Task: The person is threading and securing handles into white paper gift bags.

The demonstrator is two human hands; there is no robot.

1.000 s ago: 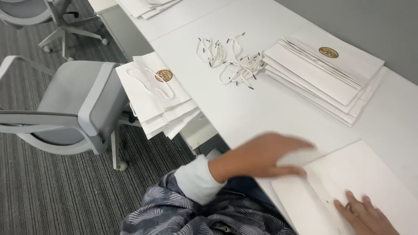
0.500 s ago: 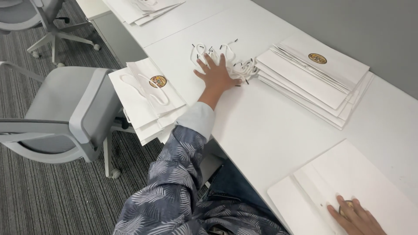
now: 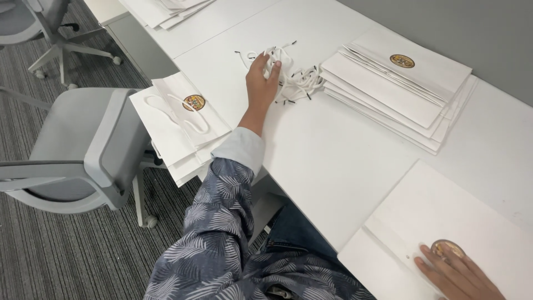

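The left hand (image 3: 262, 80) reaches far out across the white table (image 3: 333, 144) on a straight arm, fingers closed around a tangled bundle of white cords (image 3: 283, 75) with black tips. Just right of that grip lies one fanned stack of flat white paper bags (image 3: 400, 94). The right hand (image 3: 458, 272) presses flat, fingers open, on a single flat paper bag (image 3: 444, 222) beside its round gold seal.

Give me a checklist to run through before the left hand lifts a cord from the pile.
1. Left hand on the white cords: ok.
2. A single cord separated from the tangle: cannot tell.
3. Right hand pressing the flat white bag: ok.
4. Bag lying fully on the table: not ok, its near corner overhangs.
5. Stack of flat bags clear of the cords: cannot tell, the ends reach its edge.
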